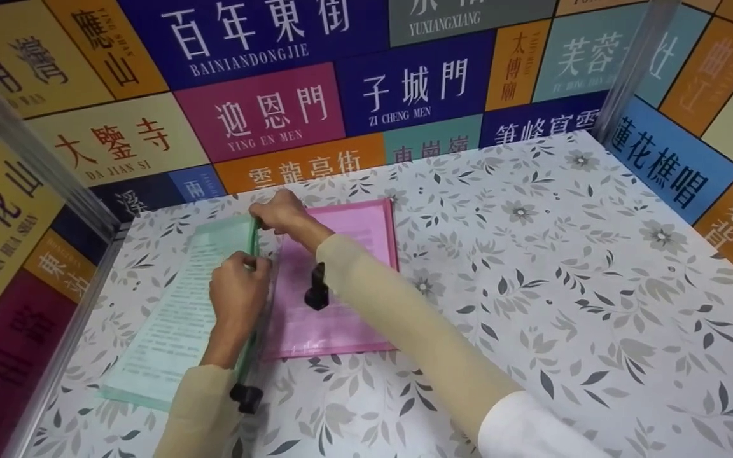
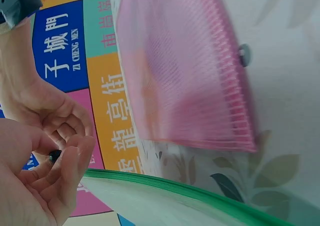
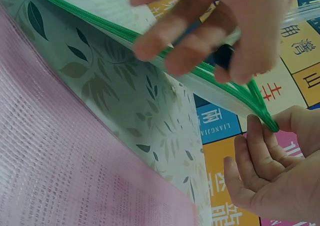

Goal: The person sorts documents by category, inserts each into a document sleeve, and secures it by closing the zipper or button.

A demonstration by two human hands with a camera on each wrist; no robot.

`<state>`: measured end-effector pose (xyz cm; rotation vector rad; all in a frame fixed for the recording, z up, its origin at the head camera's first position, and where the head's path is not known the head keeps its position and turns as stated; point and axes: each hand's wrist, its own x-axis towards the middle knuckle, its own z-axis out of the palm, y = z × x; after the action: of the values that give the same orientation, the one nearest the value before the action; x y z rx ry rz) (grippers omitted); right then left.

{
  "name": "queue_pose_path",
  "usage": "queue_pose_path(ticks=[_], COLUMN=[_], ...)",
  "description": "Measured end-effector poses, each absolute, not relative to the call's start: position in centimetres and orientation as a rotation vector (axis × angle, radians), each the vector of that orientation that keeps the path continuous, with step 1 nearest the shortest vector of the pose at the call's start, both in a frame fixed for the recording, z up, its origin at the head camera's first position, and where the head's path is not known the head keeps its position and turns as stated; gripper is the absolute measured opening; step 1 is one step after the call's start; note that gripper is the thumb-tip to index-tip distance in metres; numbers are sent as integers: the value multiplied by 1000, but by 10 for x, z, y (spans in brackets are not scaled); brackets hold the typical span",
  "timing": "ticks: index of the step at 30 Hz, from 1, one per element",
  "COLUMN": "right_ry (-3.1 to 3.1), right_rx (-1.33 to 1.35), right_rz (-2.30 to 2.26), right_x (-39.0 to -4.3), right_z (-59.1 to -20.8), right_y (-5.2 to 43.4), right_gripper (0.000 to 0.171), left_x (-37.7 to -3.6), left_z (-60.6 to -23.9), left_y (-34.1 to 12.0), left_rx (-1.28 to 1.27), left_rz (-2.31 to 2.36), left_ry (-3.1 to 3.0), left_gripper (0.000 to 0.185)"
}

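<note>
A green zip document pouch (image 1: 172,312) with printed sheets inside lies at the left of the table, its green zip edge (image 3: 90,18) lifted. At the far end of that edge my right hand (image 1: 284,213) pinches the zip corner between thumb and fingers, closely seen in the right wrist view. Nearer to me along the same edge is my left hand (image 1: 239,289), fingers curled. In the left wrist view it pinches a small black piece (image 2: 54,156) that looks like the zipper pull. Beneath my right forearm lies a pink zip document pouch (image 1: 335,286), also with printed paper inside.
The table (image 1: 532,299) has a white leaf-and-flower cover. Panels with coloured name blocks (image 1: 258,111) rise behind it and at both sides, joined by clear corner posts (image 1: 55,140). Black camera mounts (image 1: 319,289) sit at my wrists.
</note>
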<state>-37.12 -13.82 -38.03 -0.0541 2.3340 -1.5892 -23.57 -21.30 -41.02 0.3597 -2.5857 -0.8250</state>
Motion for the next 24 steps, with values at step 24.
queue_pose_path(ticks=[24], right_ry=[2242], right_rx=[-23], right_rz=[-1642], right_x=[-383], right_z=[-381], right_y=[-120], right_gripper=[21], left_x=[-152], left_z=[-418], left_y=[-238], left_rx=[319], left_rz=[-773], left_ry=[-2660], left_gripper=[23])
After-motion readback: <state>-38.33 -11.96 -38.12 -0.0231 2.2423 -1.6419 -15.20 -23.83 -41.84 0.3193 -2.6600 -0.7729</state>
